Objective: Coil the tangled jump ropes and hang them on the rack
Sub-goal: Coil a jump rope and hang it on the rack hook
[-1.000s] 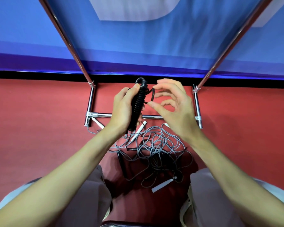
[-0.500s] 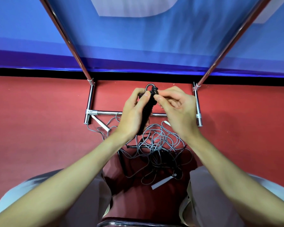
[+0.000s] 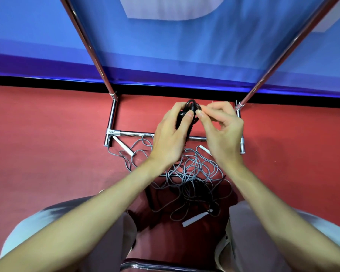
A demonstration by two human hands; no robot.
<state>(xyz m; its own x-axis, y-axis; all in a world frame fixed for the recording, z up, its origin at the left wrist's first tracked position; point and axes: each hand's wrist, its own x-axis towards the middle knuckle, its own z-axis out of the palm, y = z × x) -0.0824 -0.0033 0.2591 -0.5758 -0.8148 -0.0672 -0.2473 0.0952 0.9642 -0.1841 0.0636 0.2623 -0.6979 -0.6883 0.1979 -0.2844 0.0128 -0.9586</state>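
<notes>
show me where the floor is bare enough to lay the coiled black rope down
Bare red floor lies left of the rack base, and more right of it. The grey rope tangle between the knees is crowded.

A black handle [image 3: 186, 118] with black cord looped at its top sits at the frame's centre, and below it lies a grey tangle of rope [image 3: 192, 173] with white handles [image 3: 193, 220] and a darker, near-black knot lower down. The floor [image 3: 47, 154] is plain red across the middle, edged above by a black strip and a blue banner [image 3: 165, 46] carrying a pale lilac shape at the top. The rack [image 3: 114, 118] is shiny chrome, and the trousers [image 3: 253, 242] at the bottom are pale grey.
</notes>
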